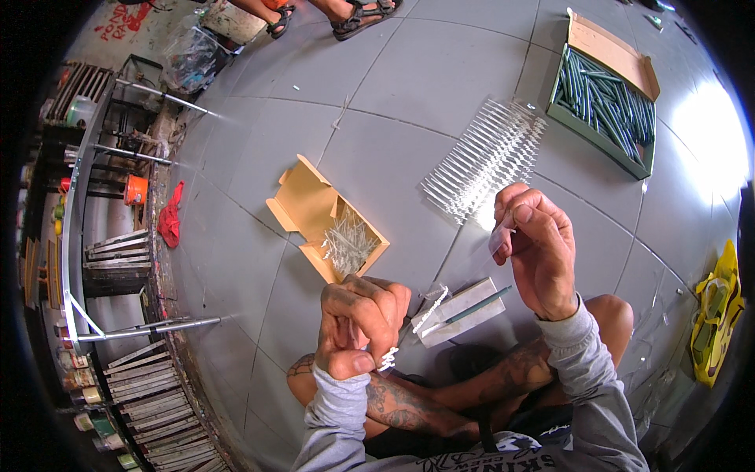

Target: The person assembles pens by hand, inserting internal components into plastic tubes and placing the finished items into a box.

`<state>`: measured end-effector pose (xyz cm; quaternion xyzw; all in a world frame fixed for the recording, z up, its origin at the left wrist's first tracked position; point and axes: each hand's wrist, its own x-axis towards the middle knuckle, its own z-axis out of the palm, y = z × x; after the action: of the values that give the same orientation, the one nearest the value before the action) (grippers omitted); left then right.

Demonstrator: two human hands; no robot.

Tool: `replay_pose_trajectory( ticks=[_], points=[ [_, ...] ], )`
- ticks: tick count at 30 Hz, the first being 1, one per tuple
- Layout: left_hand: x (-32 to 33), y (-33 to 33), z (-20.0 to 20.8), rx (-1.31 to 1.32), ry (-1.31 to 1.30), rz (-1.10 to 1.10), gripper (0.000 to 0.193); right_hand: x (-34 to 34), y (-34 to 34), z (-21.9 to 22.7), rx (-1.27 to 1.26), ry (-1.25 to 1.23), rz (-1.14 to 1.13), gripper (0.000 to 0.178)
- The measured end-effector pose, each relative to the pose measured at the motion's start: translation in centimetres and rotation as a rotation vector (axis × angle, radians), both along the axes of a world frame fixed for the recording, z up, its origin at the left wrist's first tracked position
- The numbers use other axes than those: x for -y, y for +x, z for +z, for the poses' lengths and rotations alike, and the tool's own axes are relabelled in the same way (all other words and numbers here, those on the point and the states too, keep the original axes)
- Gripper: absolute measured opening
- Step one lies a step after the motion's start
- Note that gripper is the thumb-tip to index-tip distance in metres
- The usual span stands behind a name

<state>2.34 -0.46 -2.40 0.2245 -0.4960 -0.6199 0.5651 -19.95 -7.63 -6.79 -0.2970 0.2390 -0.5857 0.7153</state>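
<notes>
My left hand [360, 318] is closed, with a small white cut-out strip [388, 359] pinched between thumb and fingers. Raised on the other side, my right hand [539, 244] pinches a small translucent piece of film [500, 237] with a whitish edge. Between and below the hands, a pale flat block [472, 315] lies on the floor. A dark green pen-like stick [478, 304] rests along it, and a white strip on clear film [430, 309] lies at its left end. Beyond my right hand is a clear sheet [491, 153] bearing rows of white strips.
An open cardboard box [370, 224] holds a tangle of clear slivers. At the far right, an open green box [602, 153] is full of dark green sticks. A metal rack [75, 228] lines the left side; a yellow bag [714, 315] lies right. Another person's sandalled foot [366, 17] is at the top.
</notes>
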Motion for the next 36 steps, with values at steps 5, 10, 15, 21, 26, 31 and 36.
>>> replay_pose_trajectory(
  ticks=[5, 10, 15, 21, 26, 31, 36],
  points=[
    [-0.12, 0.16, -0.12, -0.004, -0.007, -0.002, 0.012, 0.01, 0.05, -0.08, 0.005, -0.005, 0.004, 0.015],
    [-0.06, 0.24, -0.17, -0.002, -0.021, -0.020, 0.012, 0.05, 0.05, -0.15, 0.010, -0.008, 0.003, 0.015],
    [0.01, 0.34, -0.15, 0.000, -0.028, -0.036, 0.012, 0.07, -0.05, -0.25, 0.005, -0.005, 0.006, 0.016],
    [0.07, 0.26, -0.13, -0.001, -0.034, -0.036, 0.012, 0.07, -0.06, -0.07, -0.007, 0.009, 0.004, 0.016],
    [0.07, 0.39, -0.21, -0.007, -0.038, -0.049, 0.012, 0.13, -0.05, -0.21, -0.014, 0.006, 0.002, 0.016],
    [-0.01, 0.36, -0.21, -0.011, -0.032, -0.041, 0.012, 0.18, -0.04, -0.26, -0.017, 0.008, -0.007, 0.016],
    [-0.04, 0.27, -0.14, -0.022, -0.025, -0.030, 0.012, 0.16, 0.05, -0.29, -0.013, 0.007, -0.009, 0.016]
  ],
)
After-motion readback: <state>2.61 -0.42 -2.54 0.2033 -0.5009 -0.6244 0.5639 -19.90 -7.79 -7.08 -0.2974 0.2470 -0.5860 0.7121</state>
